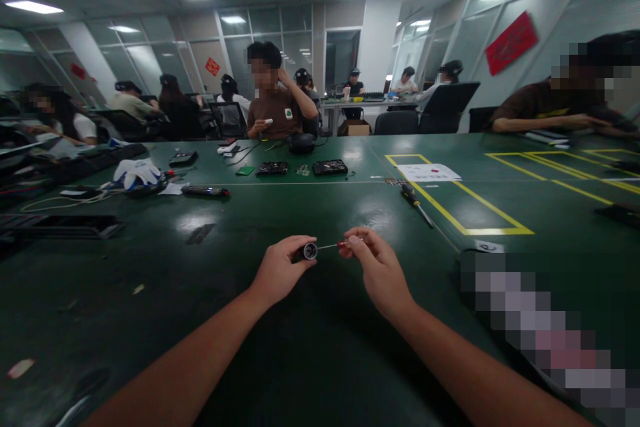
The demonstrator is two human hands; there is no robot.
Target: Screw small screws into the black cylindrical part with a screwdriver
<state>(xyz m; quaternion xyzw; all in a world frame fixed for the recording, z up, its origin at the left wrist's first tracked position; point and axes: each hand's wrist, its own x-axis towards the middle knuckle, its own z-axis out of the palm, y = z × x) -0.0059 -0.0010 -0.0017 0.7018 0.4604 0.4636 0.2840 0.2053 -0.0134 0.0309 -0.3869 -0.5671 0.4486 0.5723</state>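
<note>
Over the green table (240,373), my left hand (278,268) is closed around a small black round part (311,251), whose ringed, hollow-looking end faces me. My right hand (383,270) pinches the handle of a small screwdriver (343,245) with red on it. Its thin metal shaft points left, and the tip reaches the right side of the black part; I cannot tell whether it sits in a screw. Both hands are just above the table, a short distance apart.
A black and yellow screwdriver (411,196) lies beyond my right hand, near a white sheet (427,172) and yellow tape outlines. Black electronic housings (330,167), a green board (245,171) and white gloves (137,173) are farther back. A person (275,103) is across the table.
</note>
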